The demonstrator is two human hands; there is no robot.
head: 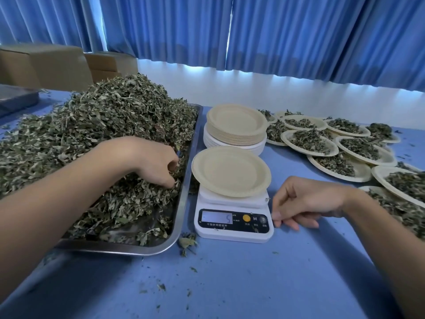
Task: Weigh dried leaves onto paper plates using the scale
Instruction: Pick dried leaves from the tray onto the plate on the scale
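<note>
A big heap of dried leaves (110, 125) fills a steel tray (184, 203) on the left. My left hand (158, 164) reaches into the heap near the tray's right edge, fingers curled into the leaves. A white digital scale (232, 222) stands right of the tray, its display showing 5. An empty beige paper plate (230, 171) sits on the scale. My right hand (305, 201) rests on the table beside the scale's right edge, fingers loosely curled, fingertips touching the scale's side and holding nothing.
A stack of empty paper plates (236, 127) stands behind the scale. Several plates with leaf portions (345, 143) spread over the right of the blue table (253, 284). Loose leaf bits (187, 242) lie near the tray's corner. Cardboard boxes (57, 65) stand at the back left.
</note>
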